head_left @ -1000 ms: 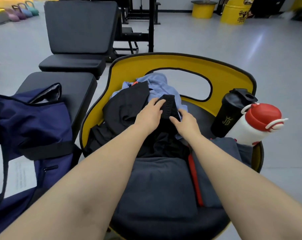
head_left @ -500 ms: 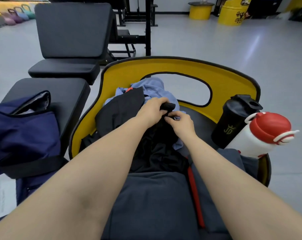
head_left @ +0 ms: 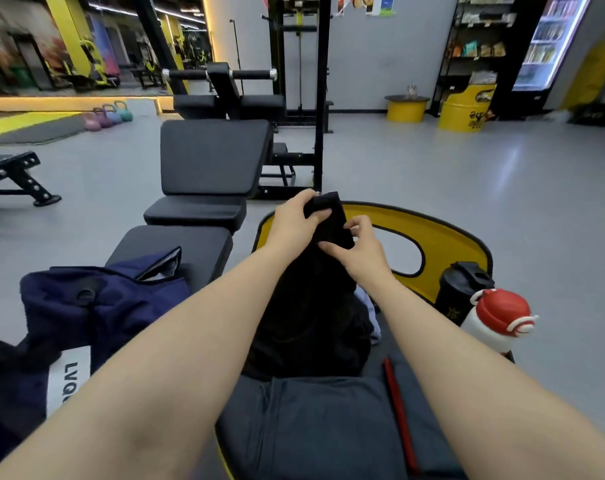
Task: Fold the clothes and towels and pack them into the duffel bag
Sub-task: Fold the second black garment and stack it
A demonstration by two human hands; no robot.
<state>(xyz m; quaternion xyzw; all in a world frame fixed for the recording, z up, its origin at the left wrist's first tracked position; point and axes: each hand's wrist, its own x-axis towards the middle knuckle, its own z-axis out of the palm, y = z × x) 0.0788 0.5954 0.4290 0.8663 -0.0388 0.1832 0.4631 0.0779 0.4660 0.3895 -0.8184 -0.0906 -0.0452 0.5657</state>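
Both hands close together, up over the yellow chair [head_left: 443,233]. Left hand [head_left: 294,220] grips the top edge of a black garment [head_left: 314,289], fingers curled over the hem; right hand [head_left: 358,251] pinches the same cloth just beside and a bit lower. Garment hangs bunched from the hands, its lower part on the pile on the seat, with a bit of light blue cloth [head_left: 368,306] peeking out behind it. Grey folded cloth [head_left: 311,420] lies nearest the camera, red strip along it. Navy duffel bag [head_left: 96,306] sits open on the black bench [head_left: 176,244] to the left, well apart from the hands. Black shaker [head_left: 462,292] and a white bottle with red cap [head_left: 495,317] stand at the chair's right edge. Step looks like shaking the garment out to find its edges before folding. To do it well: slide the hands apart along the hem to the two corners, lift until the cloth hangs free of the pile, then lay it flat and fold. Keep clear of the bottles, a swing could knock them. Packing seems barely begun.
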